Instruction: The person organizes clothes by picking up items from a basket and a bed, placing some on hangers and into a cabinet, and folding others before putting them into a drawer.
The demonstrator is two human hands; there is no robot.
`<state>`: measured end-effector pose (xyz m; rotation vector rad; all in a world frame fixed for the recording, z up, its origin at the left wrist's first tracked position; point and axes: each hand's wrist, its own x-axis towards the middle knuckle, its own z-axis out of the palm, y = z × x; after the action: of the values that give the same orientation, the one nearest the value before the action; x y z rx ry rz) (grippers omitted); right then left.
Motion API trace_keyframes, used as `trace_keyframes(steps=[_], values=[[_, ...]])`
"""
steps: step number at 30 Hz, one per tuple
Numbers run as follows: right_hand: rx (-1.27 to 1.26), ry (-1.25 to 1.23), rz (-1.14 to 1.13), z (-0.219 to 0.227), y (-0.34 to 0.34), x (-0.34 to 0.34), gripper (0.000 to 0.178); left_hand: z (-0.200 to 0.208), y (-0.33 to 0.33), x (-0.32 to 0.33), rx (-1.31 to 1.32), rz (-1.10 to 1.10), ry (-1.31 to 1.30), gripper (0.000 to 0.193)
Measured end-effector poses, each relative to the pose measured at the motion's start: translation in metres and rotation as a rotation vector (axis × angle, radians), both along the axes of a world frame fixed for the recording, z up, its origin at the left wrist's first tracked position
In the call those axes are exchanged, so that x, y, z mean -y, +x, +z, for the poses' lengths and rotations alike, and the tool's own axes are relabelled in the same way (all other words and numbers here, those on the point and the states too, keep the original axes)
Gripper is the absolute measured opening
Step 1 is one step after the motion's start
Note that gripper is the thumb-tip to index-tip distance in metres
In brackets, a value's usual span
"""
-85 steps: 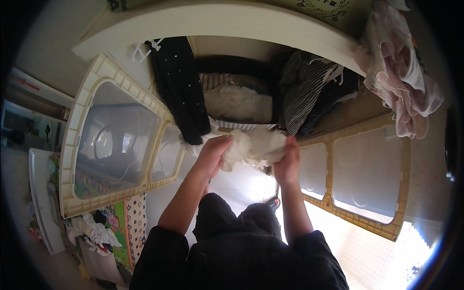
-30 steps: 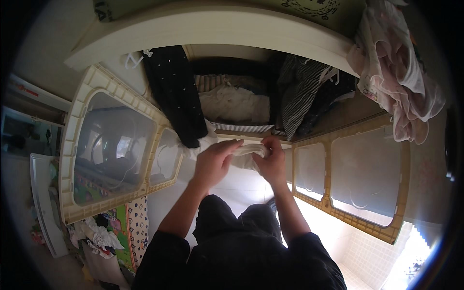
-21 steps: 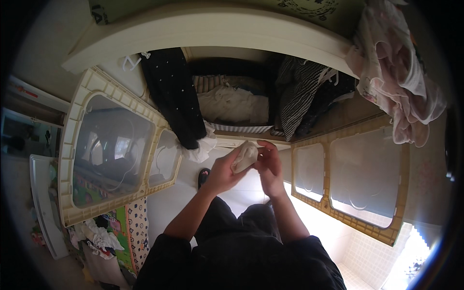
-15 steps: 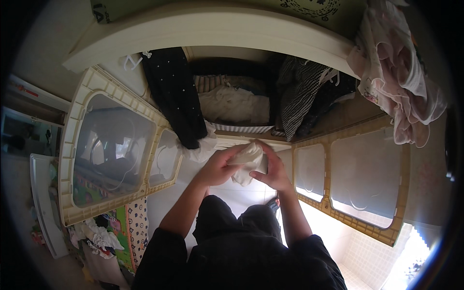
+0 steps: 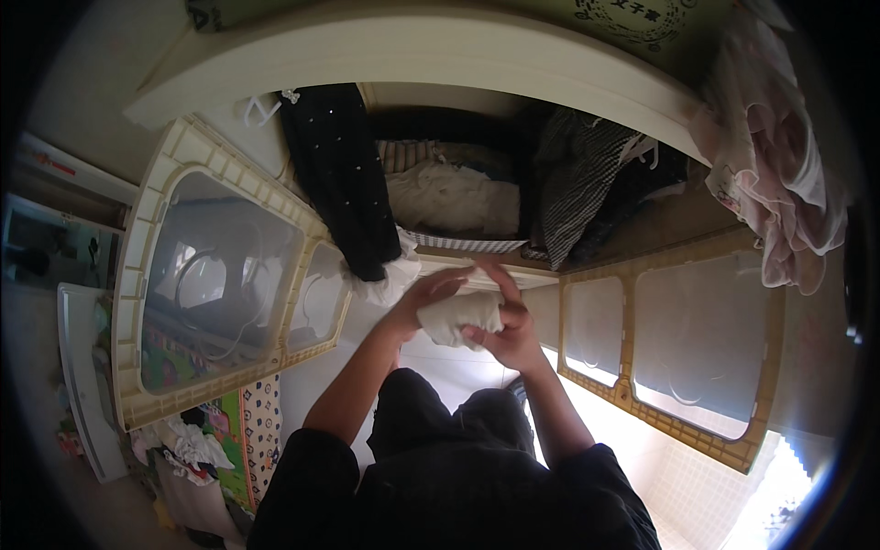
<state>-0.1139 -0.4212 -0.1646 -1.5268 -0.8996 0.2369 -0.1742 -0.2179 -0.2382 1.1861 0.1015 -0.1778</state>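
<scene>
Right, both hands together here, cupped around one folded bundle of white cloth (image 5: 449,323), held up just in front of the cabinet's lower front edge! Left hand (image 5: 422,305) wraps the left side, fingers arched over the top; right hand (image 5: 511,332) has the right side, thumb pressed flat across the front. Do the upper fingertips touch? Cannot tell, they blur. Behind, the cabinet (image 5: 422,50) has both doors swung wide; a checked-edged box (image 5: 467,245) sits by its front edge, pale cloth (image 5: 454,197) inside. Black dotted garment (image 5: 335,174) hangs at the left edge, striped garment (image 5: 579,174) towards the right, pinkish garment (image 5: 779,174) off the upper right corner!
</scene>
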Motion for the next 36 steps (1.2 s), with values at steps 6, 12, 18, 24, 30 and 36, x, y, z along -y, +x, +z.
trace_keyframes(steps=[6, 12, 18, 24, 30, 36], values=[[-0.304, -0.272, -0.238, -0.008, 0.007, -0.005, 0.042, -0.012, -0.022, 0.027, -0.142, 0.127, -0.302, 0.046], [-0.675, -0.118, -0.344, -0.037, 0.012, -0.008, 0.059, 0.004, -0.015, 0.036, -0.208, 0.239, -0.095, 0.048], [-0.593, -0.009, -0.362, -0.045, 0.006, -0.014, 0.084, -0.007, -0.002, 0.038, -0.047, 0.362, 0.428, 0.045], [-0.321, -0.061, -0.375, -0.058, 0.117, -0.026, 0.052, -0.021, -0.005, 0.027, -0.159, 0.299, 0.234, 0.055], [-0.057, -0.536, -0.325, -0.136, 0.211, -0.036, 0.052, -0.038, -0.016, 0.024, -0.157, 0.304, 0.237, 0.048], [0.691, -0.99, -0.192, -0.17, 0.223, -0.044, 0.082, -0.029, 0.0, 0.009, 0.126, 0.39, 0.649, 0.042]])
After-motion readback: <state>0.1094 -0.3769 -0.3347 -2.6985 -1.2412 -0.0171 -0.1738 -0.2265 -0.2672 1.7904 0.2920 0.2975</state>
